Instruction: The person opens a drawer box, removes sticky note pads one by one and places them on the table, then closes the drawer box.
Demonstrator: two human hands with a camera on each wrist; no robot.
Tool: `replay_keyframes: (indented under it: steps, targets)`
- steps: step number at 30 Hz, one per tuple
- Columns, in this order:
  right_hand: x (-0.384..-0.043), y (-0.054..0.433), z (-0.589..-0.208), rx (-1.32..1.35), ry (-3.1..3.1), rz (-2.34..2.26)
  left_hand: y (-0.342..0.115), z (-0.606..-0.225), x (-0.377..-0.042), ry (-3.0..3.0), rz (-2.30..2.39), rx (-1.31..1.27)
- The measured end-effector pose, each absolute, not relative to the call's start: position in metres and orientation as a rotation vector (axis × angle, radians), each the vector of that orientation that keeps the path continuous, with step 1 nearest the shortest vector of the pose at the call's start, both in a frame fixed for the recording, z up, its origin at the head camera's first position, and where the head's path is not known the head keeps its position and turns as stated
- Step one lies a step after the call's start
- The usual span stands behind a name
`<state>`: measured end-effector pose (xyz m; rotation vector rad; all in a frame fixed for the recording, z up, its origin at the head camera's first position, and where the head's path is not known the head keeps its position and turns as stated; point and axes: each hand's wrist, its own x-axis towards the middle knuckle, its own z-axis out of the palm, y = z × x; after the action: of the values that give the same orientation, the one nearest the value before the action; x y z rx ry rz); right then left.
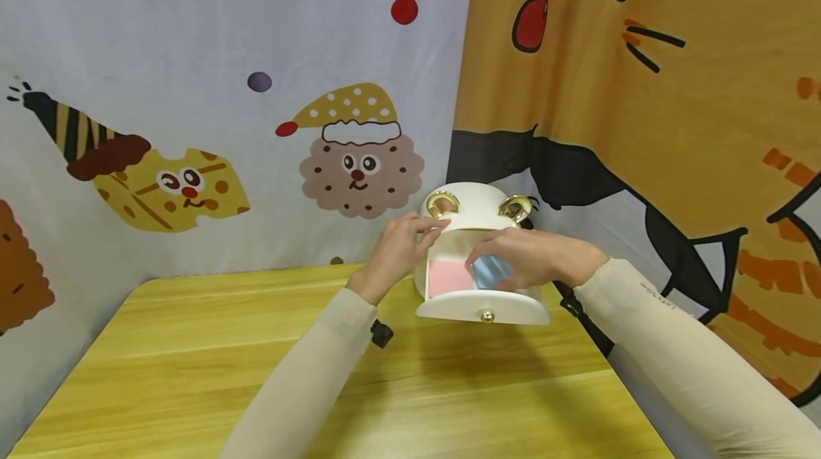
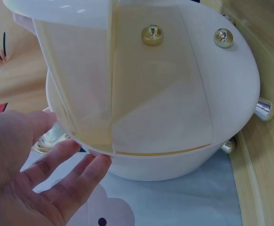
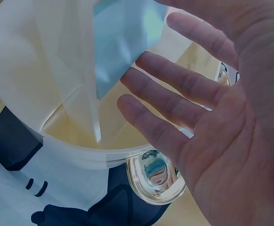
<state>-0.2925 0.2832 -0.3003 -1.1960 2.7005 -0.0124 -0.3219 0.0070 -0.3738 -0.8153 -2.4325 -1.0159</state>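
Observation:
A white rounded drawer box point(image 1: 471, 197) with gold ear-shaped trims stands at the table's back right, its drawer point(image 1: 449, 306) pulled out. Inside the drawer, a flat pink piece point(image 1: 449, 277) lies on the left and a flat shiny blue piece point(image 1: 491, 270) on the right. My right hand point(image 1: 529, 256) reaches into the drawer and holds the blue piece between thumb and fingers; the thumb's contact is hidden in the right wrist view. With fairly straight fingers, my left hand point(image 1: 400, 245) touches the box's left edge; fingertips meet the rim point(image 2: 127, 154) in the left wrist view.
Gold knobs point(image 2: 152, 35) sit on the box front, with short metallic feet point(image 2: 265, 109) below. The yellow wooden table point(image 1: 256, 359) stretches left and forward. Printed curtains point(image 1: 359, 17) hang close behind and to the right of the box.

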Motion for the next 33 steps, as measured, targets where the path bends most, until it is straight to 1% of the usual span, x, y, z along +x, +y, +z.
replay_keyframes:
  steps: [18, 33]
  targets:
    - [-0.2922, 0.2844, -0.3045, -1.243, 2.71, -0.024, 0.0081, -0.3741, -0.3216, -2.431, -1.014, -0.81]
    - [-0.2898, 0.2895, -0.3063, -1.379, 2.743, -0.085, 0.0079, -0.3766, -0.323, -2.401, -1.007, -0.822]
